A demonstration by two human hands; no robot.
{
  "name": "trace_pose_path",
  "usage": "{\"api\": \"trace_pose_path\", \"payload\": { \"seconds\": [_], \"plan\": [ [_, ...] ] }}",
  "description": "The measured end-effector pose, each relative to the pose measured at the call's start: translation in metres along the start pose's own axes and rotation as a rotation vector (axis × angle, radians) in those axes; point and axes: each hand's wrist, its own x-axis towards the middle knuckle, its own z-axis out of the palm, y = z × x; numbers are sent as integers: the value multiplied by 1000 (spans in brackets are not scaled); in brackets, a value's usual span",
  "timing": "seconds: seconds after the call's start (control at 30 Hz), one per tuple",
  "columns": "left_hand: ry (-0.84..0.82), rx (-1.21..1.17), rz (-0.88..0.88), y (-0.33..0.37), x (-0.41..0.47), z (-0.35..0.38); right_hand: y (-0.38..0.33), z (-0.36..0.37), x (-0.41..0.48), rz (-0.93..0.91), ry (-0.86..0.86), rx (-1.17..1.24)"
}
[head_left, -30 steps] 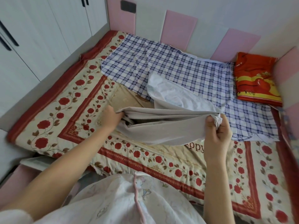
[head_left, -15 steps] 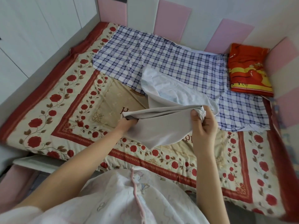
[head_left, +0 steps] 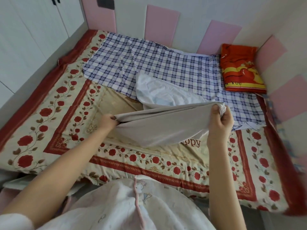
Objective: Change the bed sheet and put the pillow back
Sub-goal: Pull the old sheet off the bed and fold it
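Grey sheet [head_left: 159,125], folded in layers, is stretched between your 2 hands above a floral quilt [head_left: 49,123] patterned with red roses. Your left hand [head_left: 108,121] grips 1 end of the sheet's top edge, fingers curled round the layers, low over the quilt's beige middle. Your right hand [head_left: 221,120] is held higher, fingers and thumb clamped on a bunched white corner of the same sheet. Between them the grey cloth forms a taut band, and its lower edge dips toward the quilt near some printed letters. Behind the band, the sheet's white side lies crumpled on a blue-and-white checked cloth [head_left: 149,63] spread over the quilt's far part. A red and yellow pillow [head_left: 240,70] lies in the far right corner, just beside the checked cloth and well apart from both hands. Pink padded panels [head_left: 162,22] line the wall behind, and white wardrobe doors [head_left: 33,22] stand at the left.
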Motion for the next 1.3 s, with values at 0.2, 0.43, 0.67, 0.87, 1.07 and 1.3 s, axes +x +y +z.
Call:
{"api": "trace_pose_path", "payload": {
  "seconds": [0.2,0.43,0.67,0.87,1.07,1.3],
  "plan": [
    [-171,217,314,-5,-18,-30,16,-8,23,38,124,75],
    [90,634,855,-38,-38,4,20,7,22,8,4,137],
    [-96,834,535,-42,-45,25,19,6,11,-14,-134,104],
    [-163,263,-33,-48,-31,33,12,1,6,-58,-198,115],
    [72,153,17,-43,-26,23,19,4,15,-15,-74,45],
    [-75,-27,-62,-40,-13,-11,38,-1,18,109,61,6]
  ]
}}
